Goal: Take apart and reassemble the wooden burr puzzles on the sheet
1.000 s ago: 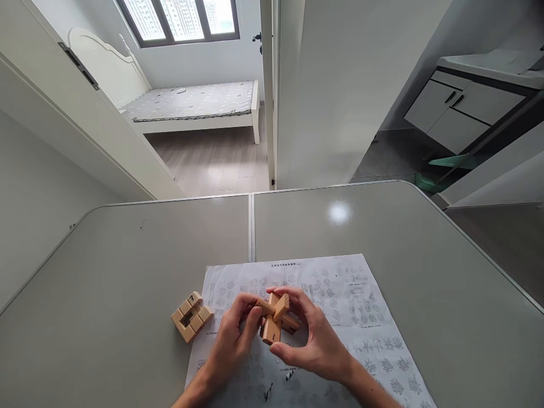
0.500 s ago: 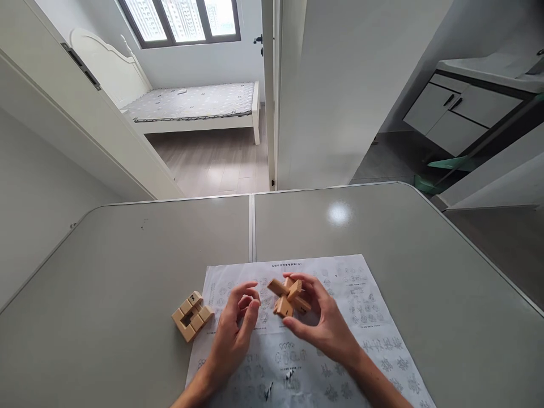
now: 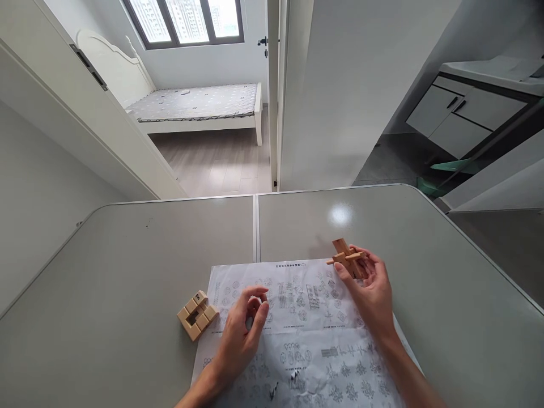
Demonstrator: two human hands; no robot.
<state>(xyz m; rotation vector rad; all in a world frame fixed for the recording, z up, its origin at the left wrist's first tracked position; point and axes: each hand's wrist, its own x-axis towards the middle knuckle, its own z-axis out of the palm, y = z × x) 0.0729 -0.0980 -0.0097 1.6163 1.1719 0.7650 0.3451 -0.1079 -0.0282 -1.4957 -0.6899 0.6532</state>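
My right hand point(image 3: 371, 289) grips a small wooden cross-shaped puzzle assembly point(image 3: 345, 256) by its near side, out over the far right corner of a printed instruction sheet point(image 3: 306, 334). My left hand point(image 3: 244, 334) hovers over the sheet's left part with its fingers loosely curled and nothing in them. A notched wooden puzzle block point(image 3: 196, 314) marked with the number 3 lies on the grey table point(image 3: 127, 272), just left of the sheet and a short way from my left hand.
The table is made of two halves with a seam point(image 3: 256, 226) running away from me. Beyond its far edge stand a white wall and door frame point(image 3: 276, 96), a bedroom with a bed point(image 3: 195, 105) at the left, and grey cabinets point(image 3: 463, 116) at the right.
My right hand has carried the wooden assembly away from my left hand, to the right and further out. My left hand let go of it and stayed over the sheet.
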